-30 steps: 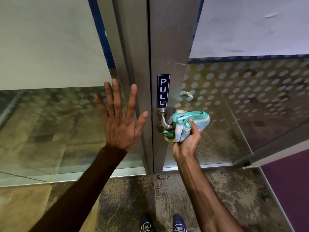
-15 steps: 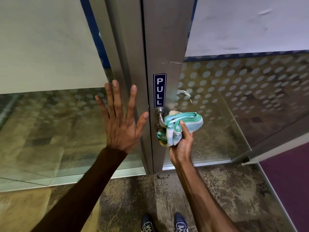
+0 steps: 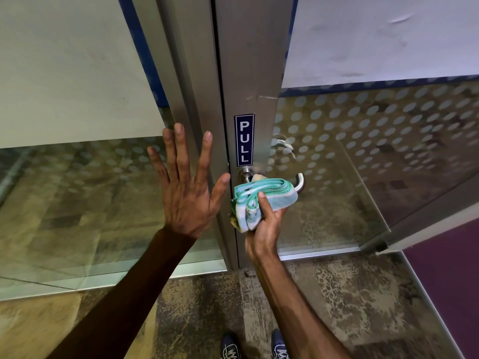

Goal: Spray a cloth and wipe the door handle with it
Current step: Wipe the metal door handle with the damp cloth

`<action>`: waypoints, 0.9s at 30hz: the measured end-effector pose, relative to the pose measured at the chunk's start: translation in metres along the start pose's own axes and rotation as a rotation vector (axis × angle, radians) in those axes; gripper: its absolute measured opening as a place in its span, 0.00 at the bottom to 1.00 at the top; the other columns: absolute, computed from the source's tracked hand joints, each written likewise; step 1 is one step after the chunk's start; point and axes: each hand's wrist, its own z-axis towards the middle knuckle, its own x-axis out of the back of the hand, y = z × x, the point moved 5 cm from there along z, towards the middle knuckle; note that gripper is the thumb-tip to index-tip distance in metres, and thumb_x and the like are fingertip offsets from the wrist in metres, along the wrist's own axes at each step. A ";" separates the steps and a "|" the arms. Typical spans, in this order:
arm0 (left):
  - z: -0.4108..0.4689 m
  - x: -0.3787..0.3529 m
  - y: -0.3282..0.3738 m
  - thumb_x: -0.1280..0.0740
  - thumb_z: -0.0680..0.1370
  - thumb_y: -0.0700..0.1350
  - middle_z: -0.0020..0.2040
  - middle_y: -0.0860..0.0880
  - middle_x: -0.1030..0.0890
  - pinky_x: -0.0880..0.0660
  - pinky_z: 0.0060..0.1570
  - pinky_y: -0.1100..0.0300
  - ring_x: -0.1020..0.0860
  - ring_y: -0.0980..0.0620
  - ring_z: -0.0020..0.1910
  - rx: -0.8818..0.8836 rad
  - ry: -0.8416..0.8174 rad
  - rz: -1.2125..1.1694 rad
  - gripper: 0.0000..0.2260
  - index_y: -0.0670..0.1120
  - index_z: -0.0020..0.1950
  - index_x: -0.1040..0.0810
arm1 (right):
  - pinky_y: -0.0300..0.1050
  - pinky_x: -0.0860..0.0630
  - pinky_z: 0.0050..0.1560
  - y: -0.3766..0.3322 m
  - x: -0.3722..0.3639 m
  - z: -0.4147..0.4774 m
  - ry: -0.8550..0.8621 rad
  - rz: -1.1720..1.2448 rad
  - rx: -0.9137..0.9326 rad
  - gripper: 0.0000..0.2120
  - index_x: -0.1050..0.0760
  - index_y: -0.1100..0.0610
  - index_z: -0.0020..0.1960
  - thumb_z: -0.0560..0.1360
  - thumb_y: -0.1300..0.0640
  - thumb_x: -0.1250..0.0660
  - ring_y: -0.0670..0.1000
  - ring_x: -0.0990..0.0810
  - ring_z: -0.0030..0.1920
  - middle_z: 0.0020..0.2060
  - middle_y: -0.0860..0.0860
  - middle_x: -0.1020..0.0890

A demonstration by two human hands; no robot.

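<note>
The wiping step is judged to be in hand: the folded cloth (image 3: 261, 200) is clenched in the right hand (image 3: 264, 224) against the door handle (image 3: 299, 182), while the left hand (image 3: 186, 198) is spread open beside the door frame (image 3: 207, 141), and the lever's bare end would next need covering.
</note>
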 end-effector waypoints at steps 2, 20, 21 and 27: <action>0.000 0.001 0.001 0.52 0.85 0.64 0.81 0.38 0.49 0.54 0.78 0.29 0.67 0.49 0.83 -0.002 0.002 0.001 0.31 0.46 0.82 0.44 | 0.65 0.27 0.73 0.000 0.000 -0.002 0.016 0.019 0.045 0.28 0.40 0.55 0.80 0.83 0.67 0.37 0.64 0.22 0.70 0.71 0.62 0.23; 0.003 0.006 0.001 0.50 0.86 0.63 0.81 0.36 0.49 0.56 0.79 0.32 0.66 0.48 0.83 -0.014 0.029 -0.026 0.31 0.47 0.83 0.45 | 0.61 0.21 0.67 0.032 -0.011 -0.024 0.003 -0.371 -0.065 0.32 0.44 0.51 0.81 0.82 0.57 0.32 0.58 0.17 0.63 0.67 0.59 0.19; 0.003 0.008 -0.001 0.50 0.86 0.63 0.81 0.36 0.49 0.56 0.79 0.31 0.66 0.48 0.83 -0.012 0.029 -0.030 0.30 0.47 0.83 0.44 | 0.60 0.20 0.66 0.031 -0.010 -0.024 -0.015 -0.426 -0.060 0.31 0.43 0.52 0.80 0.83 0.57 0.32 0.57 0.16 0.62 0.66 0.58 0.18; -0.007 0.016 -0.010 0.48 0.86 0.61 0.81 0.34 0.48 0.54 0.79 0.30 0.63 0.46 0.84 0.009 0.014 -0.046 0.30 0.45 0.83 0.43 | 0.55 0.13 0.48 0.024 0.018 -0.033 -0.193 -0.650 -0.186 0.17 0.28 0.51 0.65 0.79 0.59 0.28 0.54 0.13 0.55 0.57 0.55 0.15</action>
